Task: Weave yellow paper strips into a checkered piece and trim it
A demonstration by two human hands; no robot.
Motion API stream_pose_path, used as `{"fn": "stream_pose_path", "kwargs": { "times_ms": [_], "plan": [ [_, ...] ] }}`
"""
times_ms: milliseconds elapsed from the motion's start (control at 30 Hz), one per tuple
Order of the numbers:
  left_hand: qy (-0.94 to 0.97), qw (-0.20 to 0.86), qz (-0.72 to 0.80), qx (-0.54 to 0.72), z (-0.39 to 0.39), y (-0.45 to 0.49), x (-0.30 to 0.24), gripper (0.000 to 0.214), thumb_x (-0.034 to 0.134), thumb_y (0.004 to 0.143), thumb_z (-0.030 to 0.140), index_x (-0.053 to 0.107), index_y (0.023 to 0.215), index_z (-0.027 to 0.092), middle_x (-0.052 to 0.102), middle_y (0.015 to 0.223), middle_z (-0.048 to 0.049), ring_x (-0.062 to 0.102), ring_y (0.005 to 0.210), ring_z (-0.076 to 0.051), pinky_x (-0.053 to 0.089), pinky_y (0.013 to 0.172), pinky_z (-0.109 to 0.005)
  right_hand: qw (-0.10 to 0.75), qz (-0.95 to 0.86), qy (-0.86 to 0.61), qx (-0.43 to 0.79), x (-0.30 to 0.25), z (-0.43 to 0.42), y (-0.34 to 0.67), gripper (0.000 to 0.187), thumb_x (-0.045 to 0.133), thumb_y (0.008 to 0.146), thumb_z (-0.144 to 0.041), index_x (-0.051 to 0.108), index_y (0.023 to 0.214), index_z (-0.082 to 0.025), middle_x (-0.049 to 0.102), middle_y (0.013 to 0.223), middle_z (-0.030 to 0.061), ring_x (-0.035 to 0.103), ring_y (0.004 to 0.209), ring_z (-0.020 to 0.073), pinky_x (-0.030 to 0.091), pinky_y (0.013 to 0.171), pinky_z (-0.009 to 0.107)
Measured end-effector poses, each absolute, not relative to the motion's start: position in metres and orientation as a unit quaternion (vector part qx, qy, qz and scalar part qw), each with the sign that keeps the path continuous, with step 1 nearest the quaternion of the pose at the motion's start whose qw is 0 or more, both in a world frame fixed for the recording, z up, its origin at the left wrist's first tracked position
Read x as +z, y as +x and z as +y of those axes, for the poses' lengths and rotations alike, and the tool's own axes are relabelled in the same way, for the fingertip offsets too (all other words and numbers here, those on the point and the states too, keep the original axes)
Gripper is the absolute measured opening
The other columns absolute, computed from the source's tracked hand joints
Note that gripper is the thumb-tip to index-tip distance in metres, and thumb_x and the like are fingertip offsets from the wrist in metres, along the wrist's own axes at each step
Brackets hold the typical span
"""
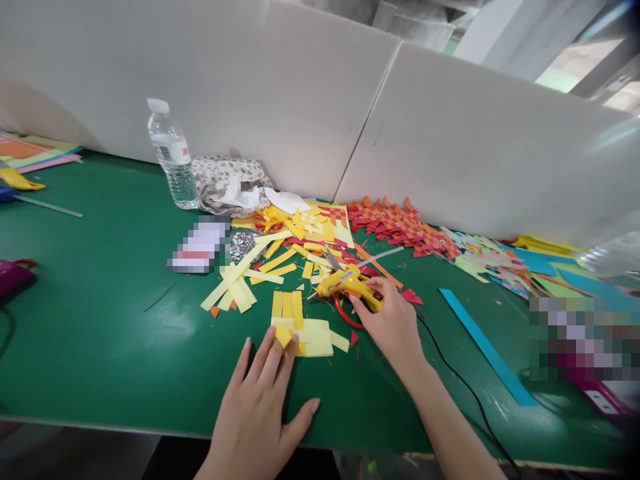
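Observation:
My left hand (265, 393) lies flat with fingers outstretched, its fingertips pressing on a small folded yellow paper piece (284, 335). That piece rests over a pale yellow paper rectangle (316, 339) with several darker yellow paper strips (287, 305) crossing it and pointing away from me. To the right, my right hand (393, 327) has its fingers around the handle of a yellow glue gun (343, 281). The gun's nozzle points left, and a clear glue stick (383, 257) shows behind it. Partly under the gun are scissors with a red handle (345, 313).
Loose yellow strips (240, 280) are scattered beyond my hands. Woven red-orange paper fish (395, 223) pile against the partition (300, 100). A water bottle (174, 157) stands at back left beside a patterned cloth (230, 177). The gun's black cable (463, 390) and a blue strip (483, 343) lie right.

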State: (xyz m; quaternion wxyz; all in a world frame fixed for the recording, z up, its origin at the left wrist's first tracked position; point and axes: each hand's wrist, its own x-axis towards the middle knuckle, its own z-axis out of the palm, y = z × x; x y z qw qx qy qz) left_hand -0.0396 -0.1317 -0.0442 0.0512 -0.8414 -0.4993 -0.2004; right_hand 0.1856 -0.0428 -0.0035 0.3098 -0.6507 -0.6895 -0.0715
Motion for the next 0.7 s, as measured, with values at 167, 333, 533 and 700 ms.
{"fn": "stream_pose_path", "kwargs": {
  "times_ms": [167, 333, 533, 700],
  "plan": [
    [-0.844, 0.05, -0.5, -0.186, -0.131, -0.039, -0.044, 0.068, 0.035, 0.082, 0.054, 0.027, 0.137, 0.014, 0.042, 0.135, -0.0098, 0.03, 0.127, -0.029, 0.024, 0.102, -0.045, 0.366, -0.689, -0.624, -0.053, 0.002, -0.043, 0.175, 0.027, 0.059, 0.074, -0.035, 0.046, 0.093, -0.021, 0.063, 0.093, 0.0064, 0.062, 0.083, 0.0213, 0.049, 0.07, 0.033],
    [-0.845, 0.05, -0.502, -0.179, -0.131, -0.039, -0.045, 0.067, 0.034, 0.083, 0.054, 0.031, 0.135, 0.014, 0.041, 0.135, -0.01, 0.028, 0.127, -0.029, 0.023, 0.103, -0.046, 0.364, -0.731, -0.575, -0.044, -0.002, -0.045, 0.162, 0.022, 0.057, 0.076, -0.03, 0.046, 0.092, -0.021, 0.062, 0.094, 0.007, 0.061, 0.089, 0.022, 0.049, 0.075, 0.035],
    [-0.844, 0.056, -0.498, -0.191, -0.131, -0.039, -0.043, 0.065, 0.034, 0.082, 0.054, 0.035, 0.133, 0.014, 0.045, 0.132, -0.0109, 0.031, 0.126, -0.029, 0.024, 0.102, -0.045, 0.352, -0.768, -0.533, -0.045, -0.009, -0.045, 0.155, 0.015, 0.054, 0.079, -0.023, 0.045, 0.092, -0.022, 0.062, 0.098, 0.0072, 0.058, 0.096, 0.0216, 0.048, 0.08, 0.037],
    [-0.843, 0.047, -0.5, -0.192, -0.131, -0.04, -0.043, 0.065, 0.034, 0.082, 0.054, 0.035, 0.133, 0.014, 0.044, 0.133, -0.0104, 0.03, 0.127, -0.029, 0.024, 0.102, -0.045, 0.346, -0.78, -0.518, -0.064, -0.01, -0.046, 0.154, 0.014, 0.053, 0.08, -0.021, 0.045, 0.091, -0.022, 0.063, 0.095, 0.0065, 0.059, 0.092, 0.0212, 0.049, 0.079, 0.038]
  ]
}}
